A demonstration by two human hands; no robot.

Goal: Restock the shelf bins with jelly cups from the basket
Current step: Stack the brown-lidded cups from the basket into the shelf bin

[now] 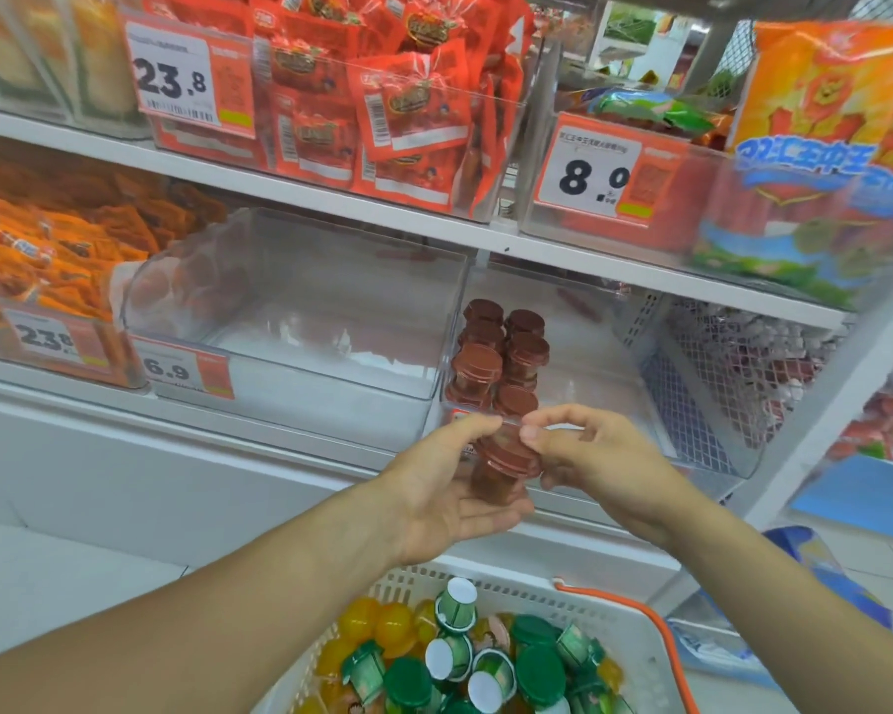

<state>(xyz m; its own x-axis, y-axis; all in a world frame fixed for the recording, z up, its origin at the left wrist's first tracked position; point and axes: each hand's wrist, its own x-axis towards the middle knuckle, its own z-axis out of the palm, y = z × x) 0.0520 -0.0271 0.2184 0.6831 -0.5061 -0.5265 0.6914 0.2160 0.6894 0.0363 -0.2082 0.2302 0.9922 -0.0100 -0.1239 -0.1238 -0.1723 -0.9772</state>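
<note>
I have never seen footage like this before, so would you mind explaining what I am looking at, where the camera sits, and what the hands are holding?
There is no machine here, only a person stocking a shop shelf. The single picture comes from a camera worn on the head, looking forward and down. The left hand cradles a small stack of brown-lidded jelly cups, and the right hand pinches its top. Behind them, a clear shelf bin already holds stacked brown cups; the clear bin beside it looks empty. Below is a white basket with green-lidded and yellow jelly cups.
</note>
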